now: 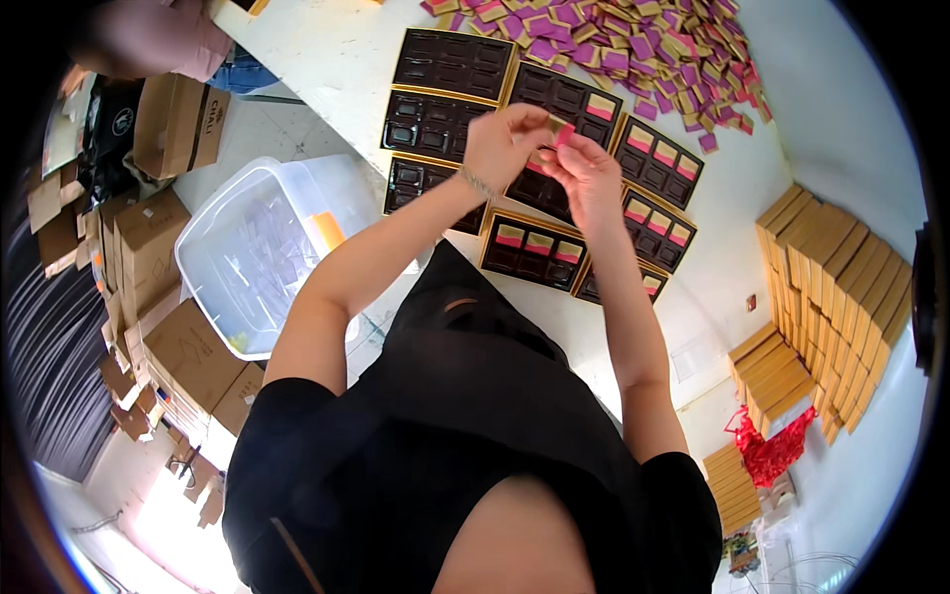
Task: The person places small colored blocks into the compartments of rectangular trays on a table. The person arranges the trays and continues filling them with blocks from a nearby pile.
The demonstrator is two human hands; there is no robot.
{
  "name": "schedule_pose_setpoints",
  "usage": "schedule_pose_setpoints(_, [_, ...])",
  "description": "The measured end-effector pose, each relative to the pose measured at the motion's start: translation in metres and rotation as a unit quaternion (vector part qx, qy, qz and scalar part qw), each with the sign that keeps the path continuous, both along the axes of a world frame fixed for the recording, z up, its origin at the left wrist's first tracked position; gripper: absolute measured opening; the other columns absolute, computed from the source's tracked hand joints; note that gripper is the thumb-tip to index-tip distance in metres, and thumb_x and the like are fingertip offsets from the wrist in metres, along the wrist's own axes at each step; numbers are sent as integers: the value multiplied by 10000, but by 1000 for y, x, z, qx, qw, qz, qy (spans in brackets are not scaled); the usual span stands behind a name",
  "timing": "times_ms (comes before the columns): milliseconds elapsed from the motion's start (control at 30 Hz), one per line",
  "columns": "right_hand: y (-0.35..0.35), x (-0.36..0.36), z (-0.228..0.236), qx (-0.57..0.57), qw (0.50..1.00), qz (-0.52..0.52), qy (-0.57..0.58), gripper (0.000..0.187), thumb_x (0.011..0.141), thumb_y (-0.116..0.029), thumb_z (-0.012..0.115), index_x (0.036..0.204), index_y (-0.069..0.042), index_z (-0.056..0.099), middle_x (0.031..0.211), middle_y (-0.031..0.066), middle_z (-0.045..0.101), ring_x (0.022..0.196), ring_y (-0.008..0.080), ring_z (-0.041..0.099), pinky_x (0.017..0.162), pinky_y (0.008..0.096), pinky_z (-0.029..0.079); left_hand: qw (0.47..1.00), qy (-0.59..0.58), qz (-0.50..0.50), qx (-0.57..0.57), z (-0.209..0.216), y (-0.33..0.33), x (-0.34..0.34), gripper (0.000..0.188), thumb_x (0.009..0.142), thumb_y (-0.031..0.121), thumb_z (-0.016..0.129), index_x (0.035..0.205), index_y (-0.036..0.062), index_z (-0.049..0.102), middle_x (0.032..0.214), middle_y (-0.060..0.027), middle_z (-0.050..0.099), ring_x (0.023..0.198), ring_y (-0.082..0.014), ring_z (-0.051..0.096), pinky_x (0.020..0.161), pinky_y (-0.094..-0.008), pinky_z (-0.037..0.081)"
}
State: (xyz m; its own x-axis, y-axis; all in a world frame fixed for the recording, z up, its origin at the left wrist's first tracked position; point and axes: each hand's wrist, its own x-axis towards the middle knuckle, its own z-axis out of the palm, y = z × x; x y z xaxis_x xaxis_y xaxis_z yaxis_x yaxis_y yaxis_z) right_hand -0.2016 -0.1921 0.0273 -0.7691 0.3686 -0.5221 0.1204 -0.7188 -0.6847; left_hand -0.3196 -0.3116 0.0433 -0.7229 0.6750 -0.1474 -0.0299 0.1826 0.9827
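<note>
My left hand (pixel 503 148) and my right hand (pixel 589 188) meet above several dark brown trays with gold edges. The fingertips of my right hand pinch a small pink piece (pixel 564 134). Close against it, the left fingers are also pinched; what lies between them is hidden. Under my hands is a compartmented tray (pixel 554 91) with pink-and-cream pieces in some compartments. Similar pieces sit along one row of the lower tray (pixel 534 259) and of the right-hand tray (pixel 660 163). The far-left tray (pixel 453 64) has bare compartments.
Loose purple, pink and gold pieces (pixel 633 49) lie heaped at the table's far side. Left of the table stands a clear plastic bin (pixel 267 257), with cardboard boxes (pixel 193 351) beyond. Stacked gold-brown boxes (pixel 831 287) and red fabric (pixel 777 450) are at right. Another person (pixel 188 45) is far left.
</note>
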Motion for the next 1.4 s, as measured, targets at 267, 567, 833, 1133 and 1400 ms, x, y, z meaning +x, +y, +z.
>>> schedule_pose_setpoints(267, [17,-23,0,114,991,-25,-62,207,915,-66,597,1116,-19,594,1098,92,621,924,175,634,782,298,522,889,432,-59,-142,-53,-7,-146,198,849,155,659,1038,142,714,961,-67,623,854,-252,633,728,-339,531])
schedule_pose_setpoints(567, [82,-77,-24,593,803,7,-62,178,868,-32,599,1044,-29,629,985,91,666,824,215,659,722,302,519,743,556,-220,-300,-67,-19,-108,623,939,451,462,1446,104,360,1537,-45,298,1425,-220,255,1139,-512,212])
schedule_pose_setpoints(833, [140,-240,-58,874,479,68,33,224,847,-106,599,1063,-93,652,1043,80,643,995,266,611,799,398,489,733,548,-261,-307,-66,-28,-119,585,948,433,465,1447,143,375,1533,-3,313,1420,-169,272,1119,-626,132])
schedule_pose_setpoints(1133, [137,-247,-63,874,480,69,-14,179,913,-201,570,947,-54,666,914,87,639,883,259,638,734,393,499,793,553,-43,-251,-57,68,-198,401,850,216,638,1243,177,569,1261,40,589,1188,-149,529,1014,-462,372])
schedule_pose_setpoints(1400, [97,-217,-32,304,949,-32,-72,215,937,-56,516,1096,62,601,931,138,624,629,201,681,550,283,558,784,586,-51,-200,-88,88,-256,324,852,169,622,1176,174,627,1080,0,674,990,-203,637,847,-397,493])
